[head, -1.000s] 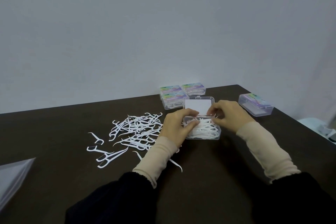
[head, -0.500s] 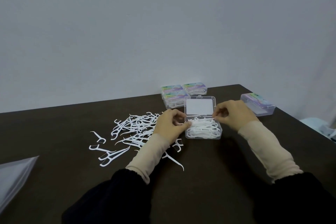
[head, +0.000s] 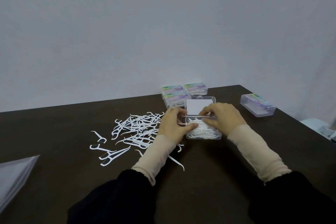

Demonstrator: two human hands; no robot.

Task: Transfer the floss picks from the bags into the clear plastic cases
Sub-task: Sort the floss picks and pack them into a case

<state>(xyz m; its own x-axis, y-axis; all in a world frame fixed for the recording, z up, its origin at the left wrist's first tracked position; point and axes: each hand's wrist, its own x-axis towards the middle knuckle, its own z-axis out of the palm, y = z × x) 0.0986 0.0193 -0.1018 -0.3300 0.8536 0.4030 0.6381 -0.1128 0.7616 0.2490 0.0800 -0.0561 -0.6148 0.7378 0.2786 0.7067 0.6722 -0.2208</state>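
Soft, even, rather dim light with a cool bluish cast fills the scene. The wall (head: 163,23) is flatly lit. The dark counter (head: 54,132) shows no glare and only faint shadows. The white floss picks (head: 134,131) look slightly soft. The counter's far edge slants from wide-angle distortion.

We see an open clear case (head: 203,135) of white floss picks on a dark table (head: 200,178); our left hand (head: 172,125) and right hand (head: 223,118) each pinch picks over it; loose picks (head: 138,131) lie just left; closed cases (head: 174,96) sit behind.
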